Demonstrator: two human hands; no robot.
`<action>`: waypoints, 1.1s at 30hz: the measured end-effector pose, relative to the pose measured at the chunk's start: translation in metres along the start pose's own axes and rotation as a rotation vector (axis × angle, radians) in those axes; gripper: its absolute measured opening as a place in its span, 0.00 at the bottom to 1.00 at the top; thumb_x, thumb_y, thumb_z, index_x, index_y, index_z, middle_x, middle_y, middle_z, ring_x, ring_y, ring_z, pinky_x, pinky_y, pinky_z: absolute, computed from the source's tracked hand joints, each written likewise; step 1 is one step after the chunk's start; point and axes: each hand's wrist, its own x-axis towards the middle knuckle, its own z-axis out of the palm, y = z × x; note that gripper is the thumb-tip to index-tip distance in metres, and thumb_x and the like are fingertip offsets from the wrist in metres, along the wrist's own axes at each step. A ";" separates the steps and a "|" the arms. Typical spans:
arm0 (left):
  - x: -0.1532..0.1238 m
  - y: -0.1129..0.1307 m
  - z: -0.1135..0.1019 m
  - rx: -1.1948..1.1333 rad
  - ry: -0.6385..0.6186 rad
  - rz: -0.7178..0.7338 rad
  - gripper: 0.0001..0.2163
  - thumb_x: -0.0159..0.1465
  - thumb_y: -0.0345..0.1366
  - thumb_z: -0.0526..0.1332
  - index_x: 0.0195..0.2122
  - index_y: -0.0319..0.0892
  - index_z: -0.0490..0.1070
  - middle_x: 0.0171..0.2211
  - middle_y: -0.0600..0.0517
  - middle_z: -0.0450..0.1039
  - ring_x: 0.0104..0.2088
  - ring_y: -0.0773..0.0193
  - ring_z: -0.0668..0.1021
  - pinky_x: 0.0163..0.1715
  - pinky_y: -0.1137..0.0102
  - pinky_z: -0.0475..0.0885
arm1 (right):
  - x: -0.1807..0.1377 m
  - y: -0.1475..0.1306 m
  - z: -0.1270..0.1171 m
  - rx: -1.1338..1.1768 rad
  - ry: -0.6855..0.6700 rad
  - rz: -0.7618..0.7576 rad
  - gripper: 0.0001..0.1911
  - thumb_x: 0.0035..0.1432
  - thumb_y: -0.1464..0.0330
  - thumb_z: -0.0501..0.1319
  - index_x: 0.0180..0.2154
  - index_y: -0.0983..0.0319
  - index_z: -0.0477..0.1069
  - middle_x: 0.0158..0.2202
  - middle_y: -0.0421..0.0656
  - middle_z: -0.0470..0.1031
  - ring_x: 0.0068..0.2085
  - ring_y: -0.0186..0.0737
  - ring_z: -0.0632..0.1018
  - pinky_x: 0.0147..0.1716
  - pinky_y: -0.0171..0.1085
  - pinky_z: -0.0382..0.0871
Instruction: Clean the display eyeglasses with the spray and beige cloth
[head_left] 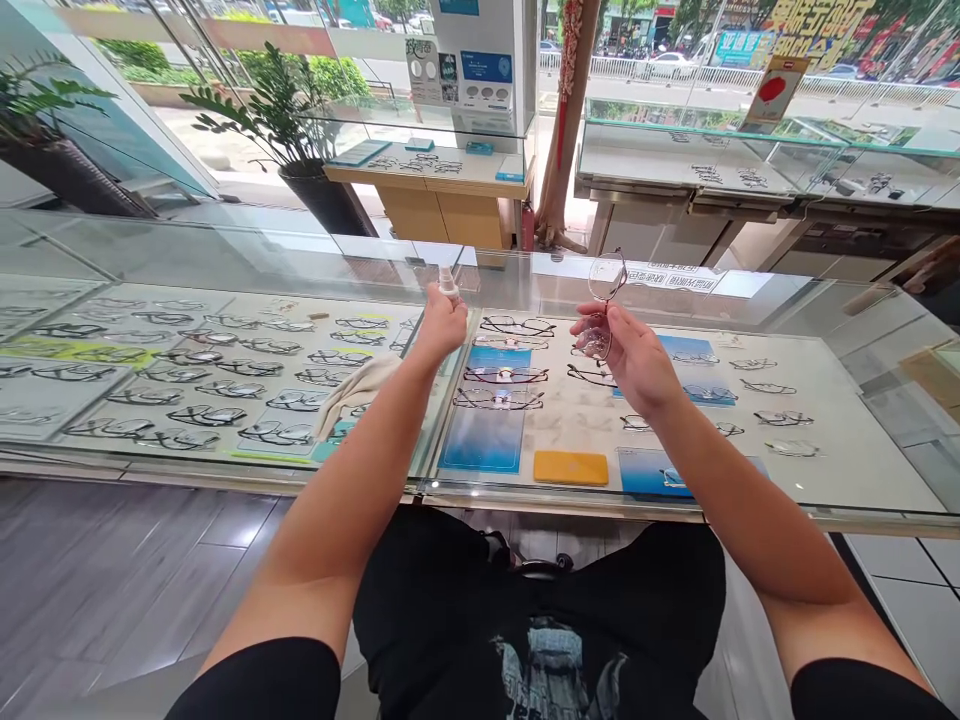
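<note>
Room: shop interior, daylight, street visible beyond the windows ahead of both hands; potted plant [262, 110] and wooden cabinet [439, 212] stand past the left hand, grey floor [187, 560] behind and below it.
Glass counter: long display case [877, 470] running beneath both hands; rows of spectacle frames [214, 413] lie left of the left hand, more lie below and right of the right hand.
Cloth: pale, crumpled [364, 388], beside the left forearm, nearer the body than the left hand, partly hidden.
Yellow flat item: [570, 468] between the forearms, nearer the body than either hand; in or on the case, cannot tell.
Hands: well apart, both raised; left hand [441, 328] wrapped around a bottle, right hand [636, 350] pinching spectacles between thumb and fingers.
Held spectacles: [607, 276] upended, one lens above the right hand, the other beside its fingers.
Small bottle: [447, 282] upright, pale top above the left fist.
Step (judged): probably spraying the lenses; next move calls for aiming the nozzle at them, with a steady rim grip.
</note>
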 end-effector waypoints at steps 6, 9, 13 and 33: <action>-0.002 -0.002 -0.003 -0.022 0.007 -0.131 0.20 0.67 0.31 0.64 0.59 0.44 0.66 0.52 0.42 0.79 0.54 0.48 0.82 0.62 0.51 0.76 | 0.003 0.002 -0.004 -0.043 0.020 -0.007 0.22 0.70 0.45 0.67 0.50 0.54 0.82 0.44 0.43 0.83 0.42 0.40 0.78 0.42 0.40 0.76; -0.006 0.006 -0.013 -0.033 0.025 -0.141 0.27 0.65 0.32 0.67 0.64 0.43 0.63 0.61 0.37 0.76 0.60 0.46 0.80 0.64 0.50 0.75 | 0.003 0.001 -0.006 -0.024 0.016 -0.011 0.21 0.70 0.45 0.68 0.50 0.54 0.83 0.44 0.43 0.83 0.41 0.39 0.78 0.42 0.39 0.76; -0.026 0.020 -0.060 0.045 0.175 -0.010 0.30 0.68 0.32 0.66 0.69 0.43 0.60 0.71 0.32 0.67 0.69 0.43 0.75 0.69 0.49 0.71 | 0.002 -0.001 -0.009 -0.007 0.023 -0.019 0.19 0.71 0.47 0.68 0.49 0.53 0.84 0.43 0.44 0.83 0.40 0.39 0.78 0.40 0.39 0.77; -0.114 0.051 -0.112 0.367 -0.228 0.149 0.10 0.72 0.47 0.57 0.44 0.48 0.70 0.35 0.48 0.77 0.35 0.51 0.78 0.36 0.60 0.68 | 0.008 -0.006 -0.017 -0.044 0.071 -0.096 0.20 0.70 0.45 0.67 0.48 0.53 0.83 0.43 0.43 0.82 0.38 0.39 0.77 0.37 0.40 0.74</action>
